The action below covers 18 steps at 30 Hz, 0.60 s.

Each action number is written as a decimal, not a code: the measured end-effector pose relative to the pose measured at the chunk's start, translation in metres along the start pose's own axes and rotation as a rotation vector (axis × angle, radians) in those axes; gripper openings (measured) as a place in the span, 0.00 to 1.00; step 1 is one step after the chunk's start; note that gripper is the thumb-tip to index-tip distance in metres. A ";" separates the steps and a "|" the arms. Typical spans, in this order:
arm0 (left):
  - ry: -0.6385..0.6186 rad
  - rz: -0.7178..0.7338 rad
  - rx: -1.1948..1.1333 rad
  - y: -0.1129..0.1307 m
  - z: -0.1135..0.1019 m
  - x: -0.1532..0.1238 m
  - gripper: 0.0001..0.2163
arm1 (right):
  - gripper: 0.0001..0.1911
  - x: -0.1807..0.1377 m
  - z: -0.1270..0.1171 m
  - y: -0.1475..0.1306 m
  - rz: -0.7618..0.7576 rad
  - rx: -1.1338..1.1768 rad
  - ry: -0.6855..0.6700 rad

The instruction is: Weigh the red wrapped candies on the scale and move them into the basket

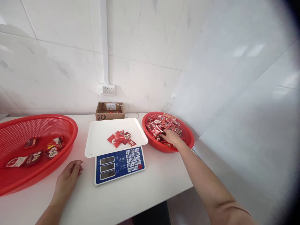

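Head view: the right grip (170,137) touches packets (167,122) in the basket (152,142) beneath it; I cannot tell whether it holds any. The left grip (70,175) rests loosely folded. A hasty sweep could spill some onto the surface (161,175).

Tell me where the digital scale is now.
In the head view, the digital scale stands on the table just left of centre, with the left hand to its left, the fuller red basket to its right and the cardboard box behind its tray.
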<state>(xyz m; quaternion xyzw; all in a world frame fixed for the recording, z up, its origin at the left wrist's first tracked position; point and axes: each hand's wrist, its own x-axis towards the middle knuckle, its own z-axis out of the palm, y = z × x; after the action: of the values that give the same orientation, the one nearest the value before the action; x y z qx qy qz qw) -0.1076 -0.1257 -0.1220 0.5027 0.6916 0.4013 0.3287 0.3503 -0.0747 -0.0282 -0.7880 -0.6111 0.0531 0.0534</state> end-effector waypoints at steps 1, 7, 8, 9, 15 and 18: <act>0.000 0.000 -0.001 0.000 0.000 0.000 0.17 | 0.16 0.001 0.000 -0.001 0.013 -0.005 0.014; 0.003 0.018 -0.022 -0.001 0.000 0.000 0.17 | 0.14 -0.001 -0.008 -0.003 0.064 0.011 0.144; 0.003 0.019 -0.016 -0.001 0.000 0.000 0.17 | 0.15 -0.002 -0.010 -0.002 0.072 0.020 0.177; 0.002 0.021 -0.010 -0.001 0.000 0.000 0.17 | 0.16 -0.004 -0.013 -0.001 0.078 0.040 0.219; -0.002 0.030 -0.012 -0.002 0.000 0.001 0.18 | 0.15 -0.015 -0.023 0.012 0.052 0.355 0.436; -0.008 0.023 -0.006 0.000 0.000 -0.001 0.18 | 0.16 -0.019 -0.025 0.011 0.067 0.484 0.452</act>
<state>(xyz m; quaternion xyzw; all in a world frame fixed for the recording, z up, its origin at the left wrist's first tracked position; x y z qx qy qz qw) -0.1072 -0.1264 -0.1218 0.5111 0.6832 0.4053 0.3283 0.3597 -0.0963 -0.0051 -0.7640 -0.5269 0.0223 0.3717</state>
